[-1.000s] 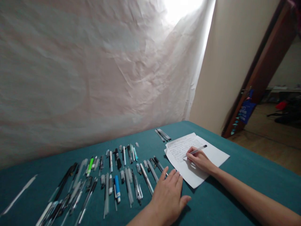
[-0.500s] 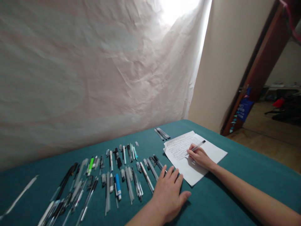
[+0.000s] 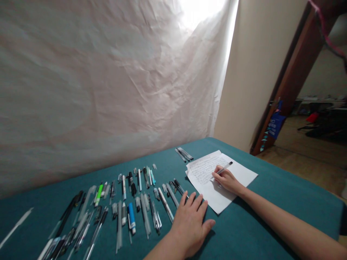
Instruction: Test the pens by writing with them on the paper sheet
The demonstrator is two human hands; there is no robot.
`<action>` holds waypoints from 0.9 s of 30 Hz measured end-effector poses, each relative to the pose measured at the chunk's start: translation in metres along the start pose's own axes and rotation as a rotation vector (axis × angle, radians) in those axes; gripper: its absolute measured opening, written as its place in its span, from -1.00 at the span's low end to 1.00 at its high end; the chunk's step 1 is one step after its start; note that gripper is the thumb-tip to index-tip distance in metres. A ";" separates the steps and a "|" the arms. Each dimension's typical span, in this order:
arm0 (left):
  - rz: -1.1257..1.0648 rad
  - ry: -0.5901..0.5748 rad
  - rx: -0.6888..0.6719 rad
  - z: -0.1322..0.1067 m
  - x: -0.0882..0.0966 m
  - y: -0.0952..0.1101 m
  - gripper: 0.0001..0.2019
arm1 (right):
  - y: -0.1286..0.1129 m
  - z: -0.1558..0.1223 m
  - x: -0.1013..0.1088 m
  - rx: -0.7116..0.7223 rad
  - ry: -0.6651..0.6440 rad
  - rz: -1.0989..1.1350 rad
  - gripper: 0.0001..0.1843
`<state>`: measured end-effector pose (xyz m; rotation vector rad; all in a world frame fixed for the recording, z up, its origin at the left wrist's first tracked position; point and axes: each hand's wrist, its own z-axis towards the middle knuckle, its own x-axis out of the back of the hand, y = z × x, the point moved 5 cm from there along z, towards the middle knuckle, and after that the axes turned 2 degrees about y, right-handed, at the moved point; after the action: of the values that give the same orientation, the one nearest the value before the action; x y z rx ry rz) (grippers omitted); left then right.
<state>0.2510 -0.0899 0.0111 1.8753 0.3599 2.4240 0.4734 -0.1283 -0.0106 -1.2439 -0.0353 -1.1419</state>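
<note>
My right hand [image 3: 226, 179] grips a clear pen with a black end [image 3: 225, 167], its tip down on a sheet of white paper [image 3: 217, 200]. Lines of handwriting cover the upper left part of the sheet, and more paper lies beneath it. Palm down, my left hand [image 3: 189, 220] rests on the green cloth beside the paper's lower left edge, fingers spread and nothing in them. Its fingertips are close to a dark pen [image 3: 180, 187] and partly hide it. A white pen [image 3: 166, 206] lies just left of that hand.
Many pens and caps are spread over the left of the table [image 3: 244, 224], among them a blue correction pen [image 3: 131, 217] and a green pen [image 3: 98, 195]. A small bundle of pens [image 3: 184, 154] lies beyond the paper. Behind hangs a pale sheet [image 3: 121, 90]; a doorway is at right.
The whole view has shifted slightly, so things sit a little further left. My right hand keeps the pen on the paper, and my left hand stays flat on the cloth.
</note>
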 end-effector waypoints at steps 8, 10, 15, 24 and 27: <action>0.002 -0.012 -0.007 0.001 0.000 0.001 -0.48 | -0.001 0.000 0.001 0.028 0.012 0.018 -0.84; 0.009 -0.011 -0.005 0.000 0.000 0.001 -0.49 | -0.001 0.000 0.001 0.025 0.011 0.019 -0.84; 0.001 -0.004 -0.010 0.001 0.000 0.001 -0.49 | -0.003 0.000 0.000 0.037 0.009 0.023 -0.84; 0.002 -0.008 -0.008 0.001 0.003 0.003 -0.50 | -0.002 0.000 0.000 0.043 0.015 0.032 -0.84; 0.002 -0.001 -0.007 0.001 0.002 0.002 -0.50 | -0.002 0.000 -0.001 0.045 0.008 0.029 -0.84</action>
<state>0.2515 -0.0916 0.0136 1.8741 0.3496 2.4224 0.4715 -0.1281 -0.0098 -1.1962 -0.0370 -1.1156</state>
